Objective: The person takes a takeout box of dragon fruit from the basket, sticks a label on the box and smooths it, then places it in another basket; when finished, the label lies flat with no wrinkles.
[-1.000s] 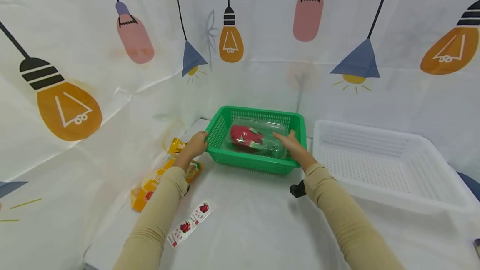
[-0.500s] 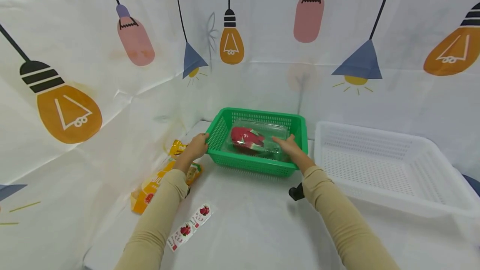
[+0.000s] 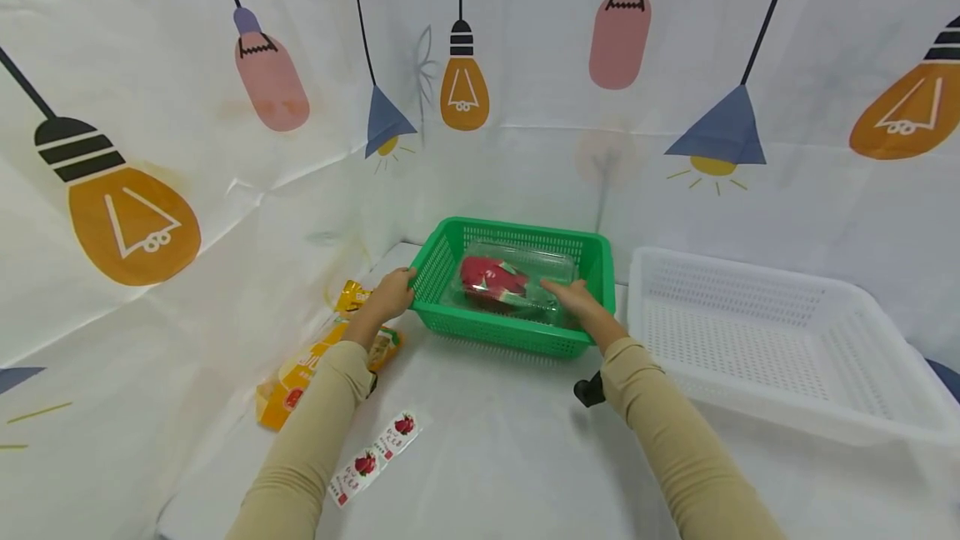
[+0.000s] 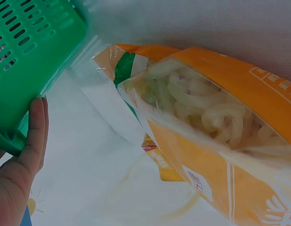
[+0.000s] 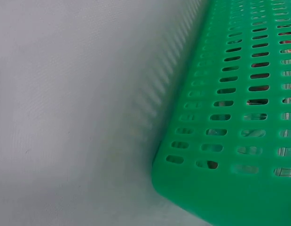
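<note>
A green plastic basket (image 3: 495, 337) stands at the back of the table. Inside it lies a clear plastic box (image 3: 551, 257) with a red dragon fruit (image 3: 487, 275) in it. My left hand (image 3: 392, 294) grips the basket's left rim; the left wrist view has its fingers (image 4: 35, 136) along the outside of the green end wall. Over the basket's right front edge reaches my right hand (image 3: 581, 302), holding the right end of the clear box, its thumb side on top and its other fingers mostly hidden. The right wrist view shows the perforated basket wall (image 5: 234, 113) but not the hand.
An orange snack bag (image 4: 206, 108) with a clear window over pale curled pieces lies left of the basket, under my left forearm. A strip of dragon fruit stickers (image 3: 377, 457) lies at the front left. A large white perforated tray (image 3: 742, 340) stands at the right.
My right hand has lowered a little onto the right end of the clear box, its raised fingers folding down. The left hand keeps its hold on the basket rim.
</note>
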Available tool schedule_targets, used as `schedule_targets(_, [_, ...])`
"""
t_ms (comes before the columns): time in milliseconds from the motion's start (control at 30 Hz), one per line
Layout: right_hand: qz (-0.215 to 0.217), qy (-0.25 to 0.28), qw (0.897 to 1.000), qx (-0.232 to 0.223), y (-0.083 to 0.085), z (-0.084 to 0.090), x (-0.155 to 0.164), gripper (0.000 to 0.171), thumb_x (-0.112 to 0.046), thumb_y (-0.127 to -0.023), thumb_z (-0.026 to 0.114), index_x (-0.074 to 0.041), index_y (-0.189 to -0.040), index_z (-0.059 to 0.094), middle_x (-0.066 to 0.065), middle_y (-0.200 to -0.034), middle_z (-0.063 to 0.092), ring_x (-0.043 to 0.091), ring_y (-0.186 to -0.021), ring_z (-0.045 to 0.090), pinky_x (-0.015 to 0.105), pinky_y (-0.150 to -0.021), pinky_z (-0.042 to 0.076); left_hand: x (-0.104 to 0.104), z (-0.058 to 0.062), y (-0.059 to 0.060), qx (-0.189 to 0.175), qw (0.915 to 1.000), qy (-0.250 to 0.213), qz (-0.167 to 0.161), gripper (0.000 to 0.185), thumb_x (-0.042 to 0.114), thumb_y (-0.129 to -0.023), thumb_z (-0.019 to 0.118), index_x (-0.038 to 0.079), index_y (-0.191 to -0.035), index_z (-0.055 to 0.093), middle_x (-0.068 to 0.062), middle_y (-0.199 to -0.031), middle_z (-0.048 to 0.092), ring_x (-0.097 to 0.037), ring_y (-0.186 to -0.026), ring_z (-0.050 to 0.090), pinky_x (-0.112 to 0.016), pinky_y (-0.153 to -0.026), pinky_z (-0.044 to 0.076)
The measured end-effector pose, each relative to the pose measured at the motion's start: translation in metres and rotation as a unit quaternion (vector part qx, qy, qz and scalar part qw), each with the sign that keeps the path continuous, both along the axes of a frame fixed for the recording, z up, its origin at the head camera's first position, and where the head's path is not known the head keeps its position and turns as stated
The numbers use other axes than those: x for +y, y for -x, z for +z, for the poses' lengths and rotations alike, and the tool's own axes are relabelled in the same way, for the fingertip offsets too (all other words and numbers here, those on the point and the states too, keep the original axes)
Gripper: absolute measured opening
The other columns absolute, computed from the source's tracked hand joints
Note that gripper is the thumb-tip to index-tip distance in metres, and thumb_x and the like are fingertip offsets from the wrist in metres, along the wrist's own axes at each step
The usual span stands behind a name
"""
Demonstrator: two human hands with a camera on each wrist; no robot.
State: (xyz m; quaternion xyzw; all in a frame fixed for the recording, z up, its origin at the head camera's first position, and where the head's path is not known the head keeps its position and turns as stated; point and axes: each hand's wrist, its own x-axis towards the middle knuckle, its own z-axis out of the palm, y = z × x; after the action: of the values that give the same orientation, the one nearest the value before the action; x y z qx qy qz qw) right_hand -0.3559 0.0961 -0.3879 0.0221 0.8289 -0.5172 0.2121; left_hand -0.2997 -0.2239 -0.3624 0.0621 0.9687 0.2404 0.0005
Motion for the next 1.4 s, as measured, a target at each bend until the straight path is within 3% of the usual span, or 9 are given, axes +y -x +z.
schedule_targets(267, [0.003, 0.020, 1.000, -0.013, -0.0024, 0.0005, 0.0000, 0.088, -0.047, -0.096, 0.046, 0.003, -0.149, -0.004, 0.023, -0.155, -0.005, 0.041, -0.139, 0.002, 0.054, -0.110, 0.014, -0.0007, -0.0018, 0.0002, -0.007, 0.9999, -0.007, 0.002, 0.044, -0.004, -0.096, 0.038, -0.016, -0.137, 0.032, -0.035, -0.141, 0.030, -0.044, -0.132, 0.029, -0.052, -0.105, 0.029])
schedule_targets(567, [-0.003, 0.052, 0.998, -0.025, -0.0005, 0.0018, -0.0013, 0.092, -0.044, -0.096, 0.048, 0.003, -0.147, -0.011, 0.021, -0.153, -0.015, 0.043, -0.139, 0.005, 0.052, -0.108, 0.021, -0.0004, 0.0018, -0.0001, -0.014, 0.9998, -0.013, 0.010, 0.044, -0.003, -0.097, 0.037, -0.015, -0.139, 0.030, -0.035, -0.142, 0.028, -0.043, -0.132, 0.029, -0.051, -0.104, 0.031])
schedule_targets(833, [-0.010, 0.025, 0.999, -0.025, -0.0003, 0.0032, -0.0019, 0.099, -0.050, -0.094, 0.046, 0.000, -0.144, -0.022, 0.017, -0.150, -0.029, 0.038, -0.137, -0.018, 0.054, -0.110, 0.001, 0.0002, 0.0022, -0.0001, -0.018, 0.9998, -0.010, 0.009, 0.045, -0.002, -0.098, 0.037, -0.015, -0.140, 0.030, -0.034, -0.144, 0.027, -0.044, -0.133, 0.027, -0.051, -0.105, 0.029])
schedule_targets(1000, [-0.022, 0.026, 0.999, -0.025, 0.0001, 0.0050, -0.0025, 0.104, -0.053, -0.093, 0.047, 0.000, -0.142, -0.027, 0.022, -0.152, -0.021, 0.040, -0.138, -0.010, 0.054, -0.110, 0.007, 0.0004, 0.0027, -0.0002, -0.017, 0.9997, -0.013, 0.009, 0.044, -0.002, -0.097, 0.038, -0.015, -0.139, 0.031, -0.034, -0.143, 0.028, -0.044, -0.133, 0.027, -0.051, -0.105, 0.029])
schedule_targets(1233, [-0.025, 0.033, 0.999, -0.033, -0.0014, 0.0068, -0.0042, 0.109, -0.057, -0.091, 0.048, -0.002, -0.138, -0.034, 0.025, -0.153, -0.011, 0.042, -0.138, 0.012, 0.053, -0.108, 0.019, 0.0003, 0.0022, 0.0000, -0.015, 0.9998, -0.011, 0.008, 0.044, -0.003, -0.097, 0.039, -0.016, -0.138, 0.032, -0.034, -0.143, 0.029, -0.043, -0.132, 0.028, -0.051, -0.105, 0.029])
schedule_targets(1400, [-0.021, 0.032, 0.999, -0.019, -0.0028, 0.0069, -0.0041, 0.111, -0.058, -0.090, 0.049, -0.001, -0.139, -0.033, 0.026, -0.153, -0.012, 0.042, -0.139, 0.005, 0.055, -0.108, 0.017, 0.0009, 0.0026, -0.0007, -0.015, 0.9998, -0.009, 0.006, 0.044, -0.002, -0.097, 0.039, -0.016, -0.138, 0.032, -0.034, -0.143, 0.029, -0.044, -0.132, 0.028, -0.051, -0.105, 0.029])
